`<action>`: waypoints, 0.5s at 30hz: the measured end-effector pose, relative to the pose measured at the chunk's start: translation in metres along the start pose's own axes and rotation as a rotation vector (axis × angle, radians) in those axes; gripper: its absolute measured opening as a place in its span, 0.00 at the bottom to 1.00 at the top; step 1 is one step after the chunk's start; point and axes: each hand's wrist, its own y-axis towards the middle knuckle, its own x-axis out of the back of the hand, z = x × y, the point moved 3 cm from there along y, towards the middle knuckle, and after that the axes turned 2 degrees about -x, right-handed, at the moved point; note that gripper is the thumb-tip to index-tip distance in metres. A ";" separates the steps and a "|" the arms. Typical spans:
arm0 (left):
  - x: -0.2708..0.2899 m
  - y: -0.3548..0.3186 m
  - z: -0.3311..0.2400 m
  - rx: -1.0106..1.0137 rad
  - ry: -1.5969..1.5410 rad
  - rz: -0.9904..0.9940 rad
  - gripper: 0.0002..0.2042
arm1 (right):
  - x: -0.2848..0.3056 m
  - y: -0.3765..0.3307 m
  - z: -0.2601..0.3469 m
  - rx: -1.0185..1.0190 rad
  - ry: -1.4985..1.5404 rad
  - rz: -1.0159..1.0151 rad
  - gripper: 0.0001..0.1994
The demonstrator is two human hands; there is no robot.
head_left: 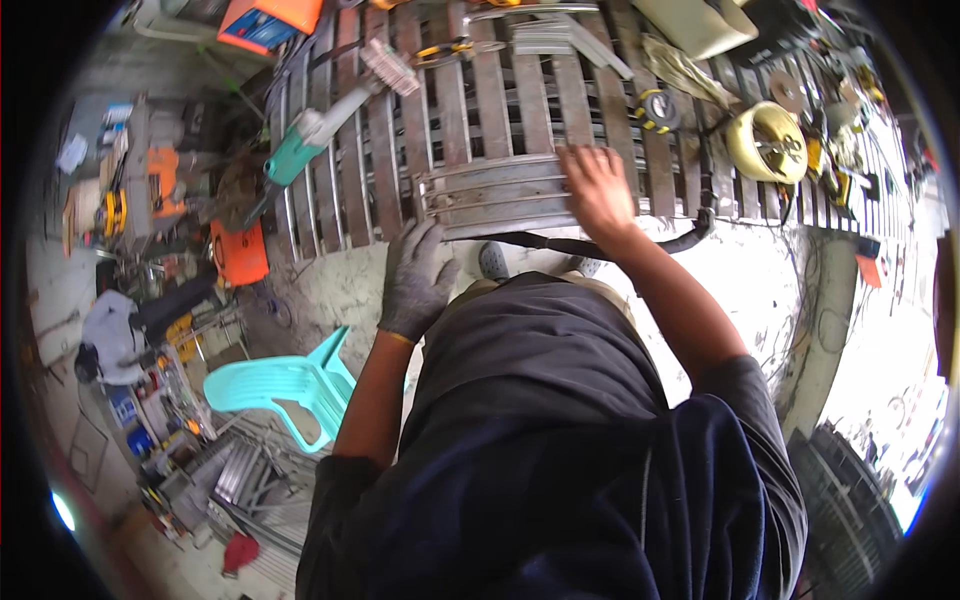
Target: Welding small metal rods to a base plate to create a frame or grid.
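A grey metal frame (500,200) with several parallel bars lies at the near edge of a slatted metal workbench (487,95). My right hand (600,192) is bare and lies over the frame's right end, its fingers stretched out along it. At the near left corner is my left hand (416,280) in a grey work glove, fingertips close to the frame and thumb apart. I cannot tell whether the glove touches it. A black cable or hose (590,246) runs along the bench's near edge, below the frame.
On the bench are a teal power tool (298,150), a brush (390,68), a tape measure (657,110), grey metal strips (565,38) and a cream bucket (765,143). A turquoise plastic chair (290,385) stands at my left. Metal bars (265,490) and tools clutter the left side.
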 end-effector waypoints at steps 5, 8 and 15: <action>-0.031 0.030 -0.019 -0.133 0.138 0.085 0.41 | 0.060 -0.043 -0.022 -0.049 -0.016 -0.105 0.27; -0.065 0.054 -0.030 -0.240 0.171 0.141 0.46 | 0.072 -0.075 -0.039 -0.133 -0.042 -0.075 0.28; -0.121 0.097 -0.043 -0.248 0.166 0.019 0.46 | 0.100 -0.130 -0.041 -0.384 -0.117 -0.102 0.28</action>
